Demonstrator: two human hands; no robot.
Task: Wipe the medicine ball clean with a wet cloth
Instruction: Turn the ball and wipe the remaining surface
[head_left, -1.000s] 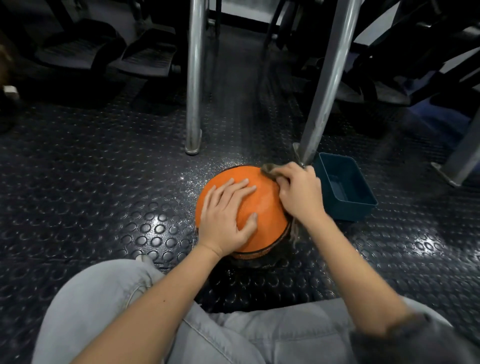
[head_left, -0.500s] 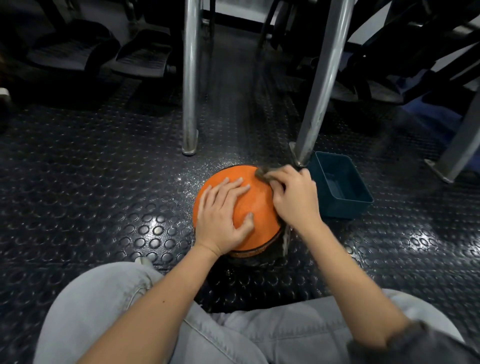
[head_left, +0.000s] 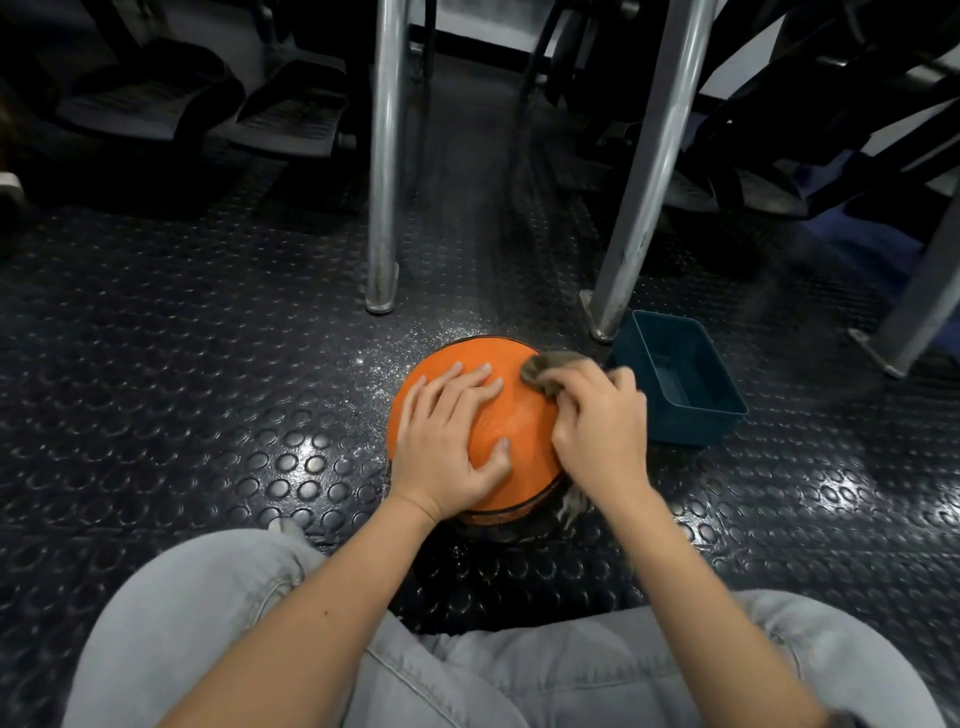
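Cloth (head_left: 548, 370) seemingly slid rightward over ball (head_left: 514, 415); right grip (head_left: 602, 426) clutches it, left hand (head_left: 447, 441) flat.

Medicine ball (head_left: 511, 415) orange, black band at base. Cloth (head_left: 546, 370) grey-brown. Tub (head_left: 680, 375) dark teal. Floor (head_left: 208, 374) black, raised round-stud pattern. Frame legs (head_left: 384, 156) silver. Trousers (head_left: 218, 613) light grey.

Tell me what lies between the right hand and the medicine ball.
A bunched grey-brown cloth: the right hand grips it and presses it against the medicine ball, on its upper right side. The head view shows it.
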